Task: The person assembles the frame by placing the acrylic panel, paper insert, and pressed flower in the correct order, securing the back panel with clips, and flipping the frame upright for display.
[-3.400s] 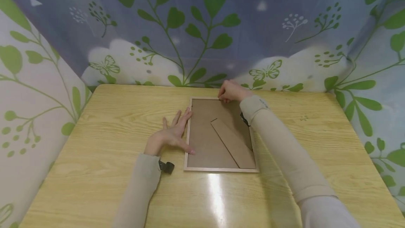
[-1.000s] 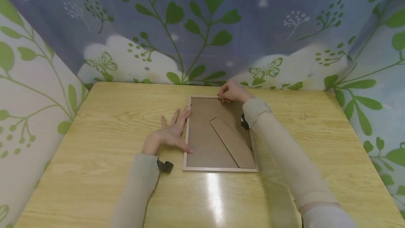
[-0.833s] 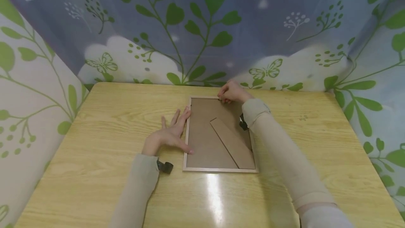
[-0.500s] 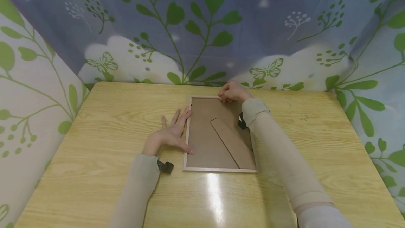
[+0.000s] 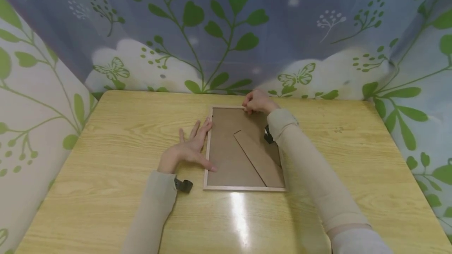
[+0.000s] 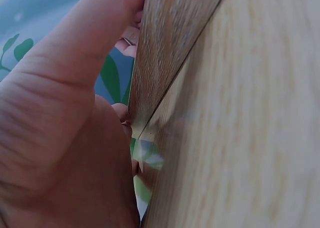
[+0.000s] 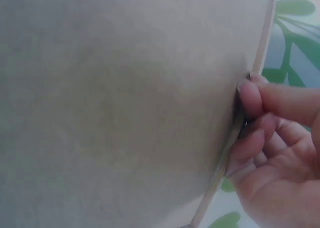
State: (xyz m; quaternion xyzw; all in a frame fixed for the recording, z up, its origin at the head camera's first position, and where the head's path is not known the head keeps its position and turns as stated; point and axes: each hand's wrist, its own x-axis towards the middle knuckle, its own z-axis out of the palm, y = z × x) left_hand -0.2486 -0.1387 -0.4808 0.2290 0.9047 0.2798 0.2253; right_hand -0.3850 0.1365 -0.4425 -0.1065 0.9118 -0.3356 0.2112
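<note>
A picture frame (image 5: 243, 188) with a thin light wood rim lies face down on the table. Its brown backing board (image 5: 226, 148) shows, with a slanted stand leg (image 5: 259, 160) flat against it. My left hand (image 5: 188, 151) rests at the left rim, fingers spread, thumb over the board. In the left wrist view the frame's wood-grained side (image 6: 162, 42) stands beside that hand. My right hand (image 5: 259, 102) pinches at the far rim, fingers curled. A small dark piece (image 7: 248, 75) shows at its fingertips in the right wrist view; most of it is hidden.
The yellow wood-grain table (image 5: 123, 140) reaches back to a leaf-printed curtain (image 5: 282, 19), with more printed cloth at both sides. Black straps with small devices (image 5: 184, 185) sit at both wrists. A light reflection falls on the table before the frame.
The whole head view shifts slightly. Both hands keep their places on the picture frame, and the right wrist turns only a little.
</note>
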